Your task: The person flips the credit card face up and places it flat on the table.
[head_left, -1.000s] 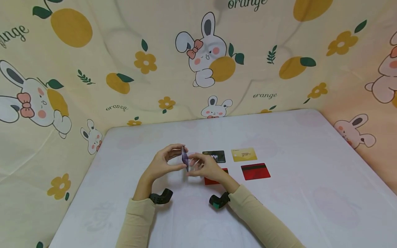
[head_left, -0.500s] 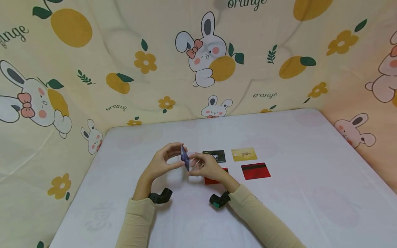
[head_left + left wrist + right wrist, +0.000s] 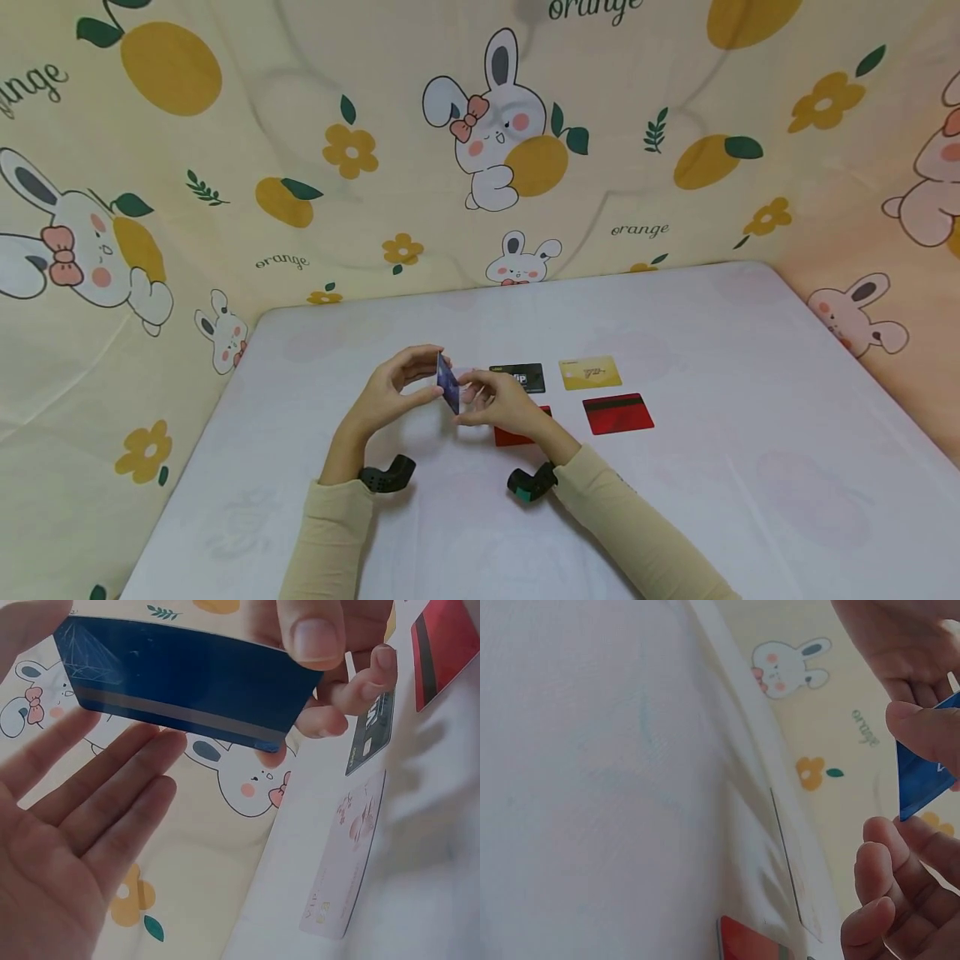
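Note:
A blue plastic card [image 3: 448, 387] with a grey stripe along one long side stands on edge above the table, held between both hands. In the left wrist view, the thumb of my left hand [image 3: 386, 390] meets one upper corner and its fingers lie along the lower edge of the blue card [image 3: 180, 682]. My right hand [image 3: 504, 407] pinches the opposite end, its thumb over the striped face. Only a blue corner of the card [image 3: 922, 787] shows in the right wrist view. A pale pink card [image 3: 343, 859] lies on the table beneath the hands.
Right of the hands lie a black card [image 3: 531, 377] marked VIP, a gold card [image 3: 590, 373], and a red card [image 3: 618, 415] with a black stripe. Another red card [image 3: 512, 437] is partly hidden by my right hand. A printed cloth [image 3: 450, 183] hangs behind the table.
The blue card has turned slightly, so more of its face shows in the head view. My left thumb has shifted a little up and left. The cards on the table stay put.

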{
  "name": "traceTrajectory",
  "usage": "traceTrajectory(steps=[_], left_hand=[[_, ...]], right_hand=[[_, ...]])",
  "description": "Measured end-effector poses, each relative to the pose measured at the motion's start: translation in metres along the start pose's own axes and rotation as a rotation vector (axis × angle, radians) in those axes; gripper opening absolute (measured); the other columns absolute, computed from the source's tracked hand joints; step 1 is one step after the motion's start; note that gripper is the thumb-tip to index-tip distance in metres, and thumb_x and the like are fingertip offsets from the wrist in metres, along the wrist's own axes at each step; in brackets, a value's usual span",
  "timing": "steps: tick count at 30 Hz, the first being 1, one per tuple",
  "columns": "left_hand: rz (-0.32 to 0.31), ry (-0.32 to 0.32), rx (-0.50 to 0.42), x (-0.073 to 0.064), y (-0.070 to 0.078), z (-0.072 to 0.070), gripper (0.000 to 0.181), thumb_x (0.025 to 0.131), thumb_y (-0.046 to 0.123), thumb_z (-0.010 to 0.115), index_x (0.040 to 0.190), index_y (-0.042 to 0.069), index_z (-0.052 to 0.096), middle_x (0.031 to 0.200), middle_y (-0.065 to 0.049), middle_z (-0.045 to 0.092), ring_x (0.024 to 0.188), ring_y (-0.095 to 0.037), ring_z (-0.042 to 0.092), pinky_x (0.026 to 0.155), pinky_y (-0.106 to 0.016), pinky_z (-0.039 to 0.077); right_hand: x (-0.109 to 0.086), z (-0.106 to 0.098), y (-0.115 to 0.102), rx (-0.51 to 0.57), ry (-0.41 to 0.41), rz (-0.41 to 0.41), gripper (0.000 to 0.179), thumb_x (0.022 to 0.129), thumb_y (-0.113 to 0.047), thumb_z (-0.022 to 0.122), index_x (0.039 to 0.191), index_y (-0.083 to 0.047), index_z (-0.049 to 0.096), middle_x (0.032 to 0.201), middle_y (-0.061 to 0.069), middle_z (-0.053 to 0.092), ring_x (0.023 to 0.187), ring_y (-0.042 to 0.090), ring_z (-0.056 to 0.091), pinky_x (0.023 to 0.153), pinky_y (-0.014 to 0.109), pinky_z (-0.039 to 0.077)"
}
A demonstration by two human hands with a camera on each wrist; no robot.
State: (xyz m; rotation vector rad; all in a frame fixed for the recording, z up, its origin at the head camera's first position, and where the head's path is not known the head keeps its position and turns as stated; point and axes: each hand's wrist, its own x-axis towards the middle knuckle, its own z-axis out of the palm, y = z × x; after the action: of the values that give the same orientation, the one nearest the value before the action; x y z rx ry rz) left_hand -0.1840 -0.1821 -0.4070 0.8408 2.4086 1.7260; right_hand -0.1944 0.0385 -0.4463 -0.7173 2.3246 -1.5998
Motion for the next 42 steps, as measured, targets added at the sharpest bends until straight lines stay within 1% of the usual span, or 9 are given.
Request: traceTrajectory(steps=[7, 12, 14, 19, 24, 30, 32, 35, 42], left_hand=[[-0.039, 0.007, 0.044, -0.002, -0.001, -0.003, 0.056, 0.085, 0.009, 0.072, 0.134, -0.004, 0.048, 0.129, -0.022, 0.058, 0.112, 0.005, 0.056, 0.101, -0.017, 0.045], [-0.057, 0.003, 0.071, -0.002, -0.003, -0.005, 0.056, 0.084, 0.01, 0.073, 0.134, -0.002, 0.05, 0.13, -0.019, 0.058, 0.118, -0.016, 0.06, 0.103, -0.027, 0.047], [-0.066, 0.002, 0.078, -0.003, -0.004, -0.005, 0.056, 0.084, 0.01, 0.073, 0.133, 0.0, 0.051, 0.131, -0.019, 0.058, 0.118, -0.022, 0.06, 0.104, -0.029, 0.047], [-0.075, -0.001, 0.084, -0.003, -0.006, -0.007, 0.056, 0.083, 0.012, 0.074, 0.133, 0.001, 0.052, 0.13, -0.018, 0.059, 0.115, -0.008, 0.06, 0.103, -0.027, 0.047], [-0.073, -0.009, 0.086, -0.005, -0.008, -0.01, 0.056, 0.082, 0.011, 0.075, 0.132, 0.001, 0.052, 0.126, -0.019, 0.061, 0.111, -0.005, 0.061, 0.101, -0.027, 0.049], [-0.102, -0.013, 0.085, -0.006, -0.011, -0.015, 0.056, 0.081, 0.011, 0.076, 0.132, 0.002, 0.053, 0.124, -0.018, 0.062, 0.108, 0.001, 0.06, 0.099, -0.021, 0.048], [-0.106, -0.017, 0.087, -0.006, -0.012, -0.016, 0.057, 0.081, 0.011, 0.076, 0.132, 0.001, 0.053, 0.123, -0.019, 0.063, 0.107, 0.001, 0.06, 0.1, -0.025, 0.049], [-0.111, -0.025, 0.086, -0.007, -0.013, -0.017, 0.057, 0.081, 0.011, 0.076, 0.132, -0.001, 0.053, 0.123, -0.019, 0.063, 0.106, 0.001, 0.061, 0.101, -0.034, 0.049], [-0.144, -0.031, 0.089, -0.009, -0.015, -0.02, 0.054, 0.078, 0.011, 0.079, 0.127, 0.006, 0.057, 0.122, -0.018, 0.063, 0.104, -0.001, 0.062, 0.102, -0.044, 0.048]], right_hand=[[0.001, -0.001, 0.003, -0.037, -0.004, 0.0, 0.052, 0.073, -0.017, 0.083, 0.118, -0.001, 0.062, 0.093, 0.018, 0.066, 0.07, 0.009, 0.052, 0.063, 0.017, 0.045], [0.001, -0.003, 0.006, -0.063, -0.017, 0.017, 0.053, 0.072, -0.018, 0.083, 0.118, -0.002, 0.062, 0.091, 0.015, 0.066, 0.071, 0.009, 0.052, 0.063, 0.017, 0.045], [0.001, -0.004, 0.007, -0.071, -0.023, 0.022, 0.053, 0.072, -0.018, 0.083, 0.119, -0.002, 0.063, 0.09, 0.014, 0.066, 0.071, 0.01, 0.051, 0.063, 0.017, 0.045], [0.001, -0.006, 0.007, -0.088, -0.032, 0.006, 0.055, 0.072, -0.018, 0.083, 0.119, 0.0, 0.062, 0.085, 0.014, 0.065, 0.07, 0.009, 0.049, 0.062, 0.017, 0.043], [0.0, -0.009, 0.006, -0.093, -0.031, -0.002, 0.055, 0.072, -0.017, 0.083, 0.119, 0.002, 0.062, 0.08, 0.015, 0.063, 0.066, 0.008, 0.047, 0.059, 0.017, 0.04], [0.001, -0.011, 0.007, -0.105, -0.026, -0.009, 0.054, 0.072, -0.017, 0.084, 0.119, 0.001, 0.063, 0.078, 0.015, 0.063, 0.063, 0.007, 0.046, 0.058, 0.016, 0.04], [0.001, -0.012, 0.007, -0.106, -0.028, -0.006, 0.054, 0.072, -0.017, 0.084, 0.119, 0.001, 0.063, 0.077, 0.014, 0.063, 0.064, 0.007, 0.046, 0.058, 0.016, 0.04], [0.001, -0.014, 0.008, -0.108, -0.032, 0.002, 0.054, 0.072, -0.016, 0.084, 0.119, 0.001, 0.062, 0.076, 0.013, 0.062, 0.064, 0.008, 0.046, 0.058, 0.016, 0.04], [0.0, -0.016, 0.009, -0.104, -0.033, 0.009, 0.053, 0.071, -0.015, 0.083, 0.118, 0.0, 0.063, 0.076, 0.014, 0.061, 0.064, 0.008, 0.045, 0.057, 0.016, 0.039]])
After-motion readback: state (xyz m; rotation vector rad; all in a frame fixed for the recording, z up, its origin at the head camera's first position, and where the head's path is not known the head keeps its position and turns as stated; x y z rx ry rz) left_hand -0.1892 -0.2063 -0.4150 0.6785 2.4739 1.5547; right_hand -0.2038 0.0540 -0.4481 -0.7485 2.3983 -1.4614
